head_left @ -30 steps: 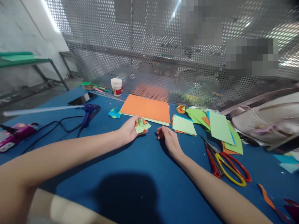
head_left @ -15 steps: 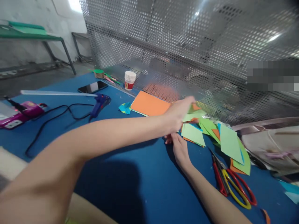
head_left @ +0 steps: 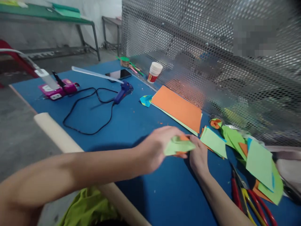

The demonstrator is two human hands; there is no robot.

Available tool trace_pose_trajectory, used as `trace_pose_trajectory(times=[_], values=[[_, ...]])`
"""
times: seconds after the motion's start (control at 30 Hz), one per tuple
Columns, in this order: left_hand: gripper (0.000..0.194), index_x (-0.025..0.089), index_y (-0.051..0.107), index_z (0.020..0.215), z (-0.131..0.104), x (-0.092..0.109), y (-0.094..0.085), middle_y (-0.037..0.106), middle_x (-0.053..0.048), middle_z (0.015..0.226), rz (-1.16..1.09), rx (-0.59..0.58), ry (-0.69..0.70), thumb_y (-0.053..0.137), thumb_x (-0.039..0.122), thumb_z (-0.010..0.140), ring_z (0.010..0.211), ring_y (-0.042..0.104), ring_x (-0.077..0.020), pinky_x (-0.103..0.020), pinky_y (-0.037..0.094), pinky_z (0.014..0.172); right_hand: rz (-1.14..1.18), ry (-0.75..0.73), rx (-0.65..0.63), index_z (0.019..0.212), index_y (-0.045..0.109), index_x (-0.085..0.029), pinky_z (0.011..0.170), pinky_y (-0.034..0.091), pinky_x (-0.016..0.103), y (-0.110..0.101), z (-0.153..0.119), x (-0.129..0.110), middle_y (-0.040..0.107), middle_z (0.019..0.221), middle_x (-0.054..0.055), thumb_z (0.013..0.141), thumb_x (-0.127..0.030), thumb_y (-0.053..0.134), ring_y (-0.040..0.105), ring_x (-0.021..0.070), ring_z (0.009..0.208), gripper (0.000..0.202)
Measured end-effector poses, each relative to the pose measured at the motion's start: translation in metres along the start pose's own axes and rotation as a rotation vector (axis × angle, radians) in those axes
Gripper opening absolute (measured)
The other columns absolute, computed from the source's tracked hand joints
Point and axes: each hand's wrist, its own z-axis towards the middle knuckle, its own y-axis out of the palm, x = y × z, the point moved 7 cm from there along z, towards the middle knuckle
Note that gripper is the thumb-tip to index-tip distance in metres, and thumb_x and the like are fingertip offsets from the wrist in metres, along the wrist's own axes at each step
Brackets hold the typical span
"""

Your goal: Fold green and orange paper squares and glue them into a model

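My left hand (head_left: 156, 147) is closed round a folded light green and orange paper piece (head_left: 178, 147) above the blue table (head_left: 98, 144). On its right, my right hand (head_left: 198, 153) has its fingertips at the edge of that piece; whether they grip it is hard to see. An orange sheet (head_left: 177, 106) lies over a green one beyond the hands. Small green and orange cut papers (head_left: 213, 141) rest to the right of my right hand. A small blue and green folded paper (head_left: 146, 100) lies left of the orange sheet.
A glue gun (head_left: 123, 92) with a long stick and looped cord lies at the left, near a pink power strip (head_left: 57, 89). Paper cups (head_left: 154, 72) and a phone (head_left: 119, 74) are farther back. Scissors (head_left: 251, 201) lie front right. A perforated metal panel (head_left: 188, 37) borders the table.
My left hand has drawn back from the paper pile with the green and orange piece and now meets my right hand. The view has shifted, showing more of the left side.
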Motion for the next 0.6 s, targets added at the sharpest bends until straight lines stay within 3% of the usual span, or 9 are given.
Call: trace_pose_trajectory(times=[0.07,0.2,0.3,0.47,0.6], values=[[0.007,0.014,0.062,0.072,-0.017,0.026,-0.041,0.062,-0.007,0.075,0.032,0.099,0.077,0.058,0.019,0.068,0.067,0.060,-0.0165,-0.028,0.054,0.059,0.027,0.043,0.011,0.086,0.064,-0.017,0.070,0.044,0.032,-0.001,0.000,0.000,0.064,0.077,0.006,0.082,-0.057,0.044,0.056,0.0171,0.067,0.045],[0.012,0.012,0.062,0.076,-0.038,0.070,-0.126,0.063,-0.007,0.074,0.056,0.440,0.106,0.053,0.012,0.070,0.062,0.061,-0.0164,-0.029,0.056,0.058,0.016,0.105,-0.003,0.092,0.063,-0.019,0.074,0.043,0.034,0.001,0.003,0.003,0.064,0.077,0.005,0.080,-0.054,0.051,0.057,0.0178,0.071,0.039],[0.017,0.010,0.061,0.078,-0.041,0.107,-0.165,0.063,-0.009,0.075,0.039,0.552,0.200,0.049,0.007,0.067,0.063,0.063,-0.0183,-0.031,0.057,0.055,0.065,0.109,-0.052,0.096,0.060,-0.020,0.070,0.045,0.034,0.017,0.008,-0.008,0.063,0.080,0.005,0.075,-0.051,0.059,0.058,0.0182,0.071,0.038],[0.015,0.012,0.058,0.073,-0.030,0.160,-0.187,0.063,-0.007,0.080,0.042,0.460,0.403,0.049,0.003,0.064,0.074,0.063,-0.0193,-0.037,0.058,0.066,0.181,-0.036,-0.217,0.102,0.052,-0.021,0.072,0.048,0.034,0.083,0.026,-0.072,0.062,0.092,0.007,0.075,-0.045,0.059,0.060,0.0178,0.076,0.036],[0.018,0.011,0.062,0.075,-0.023,0.178,-0.188,0.064,-0.008,0.080,0.114,0.345,0.457,0.048,0.004,0.066,0.071,0.062,-0.0164,-0.029,0.057,0.064,0.256,-0.131,-0.389,0.104,0.047,-0.020,0.072,0.048,0.033,0.159,0.043,-0.123,0.060,0.093,0.006,0.075,-0.039,0.056,0.059,0.0152,0.076,0.036]])
